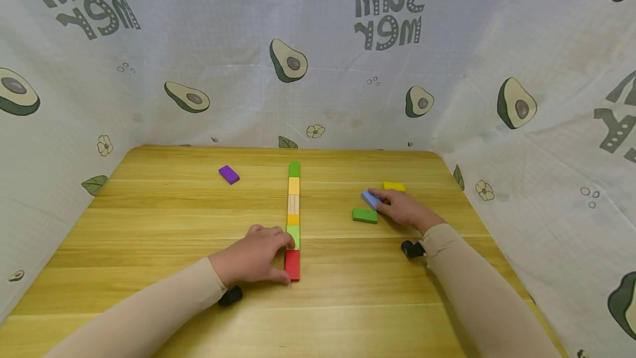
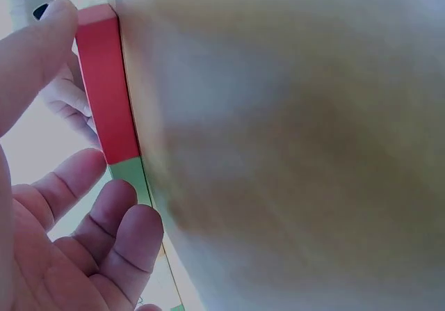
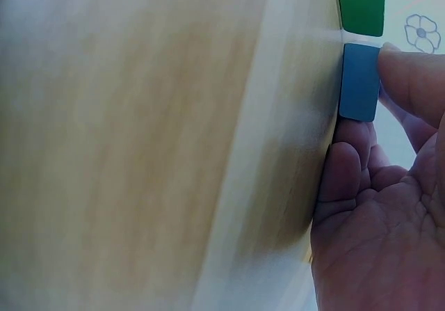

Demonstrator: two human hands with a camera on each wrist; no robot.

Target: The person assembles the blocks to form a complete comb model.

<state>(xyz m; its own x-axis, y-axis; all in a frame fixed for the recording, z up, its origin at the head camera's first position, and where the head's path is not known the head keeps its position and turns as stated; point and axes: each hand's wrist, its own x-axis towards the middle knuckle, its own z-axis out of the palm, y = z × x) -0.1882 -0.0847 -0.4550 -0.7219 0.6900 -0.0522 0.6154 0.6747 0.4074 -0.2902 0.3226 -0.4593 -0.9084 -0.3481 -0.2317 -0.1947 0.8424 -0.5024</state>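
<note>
Near the middle of the table, my left hand [image 1: 255, 256] spans a red block [image 1: 292, 266], thumb at its near end and index finger by its far end. The red block is the nearest of a straight row, end to end with a light green block [image 1: 293, 232]. In the left wrist view the red block [image 2: 109, 85] lies between thumb and index finger, the other fingers [image 2: 135, 241] loosely bent. On the right, my right hand [image 1: 404, 209] pinches a blue block [image 1: 370, 199]. The right wrist view shows the thumb against one end of this blue block [image 3: 359, 81].
Beyond the light green block, the row continues with orange, wood-toned, pale yellow and green [image 1: 295, 169] blocks. A loose green block [image 1: 365, 215] lies in front of the blue one, a yellow block [image 1: 393, 186] behind. A purple block [image 1: 229, 174] sits back left. Printed cloth [image 1: 338, 109] walls the table.
</note>
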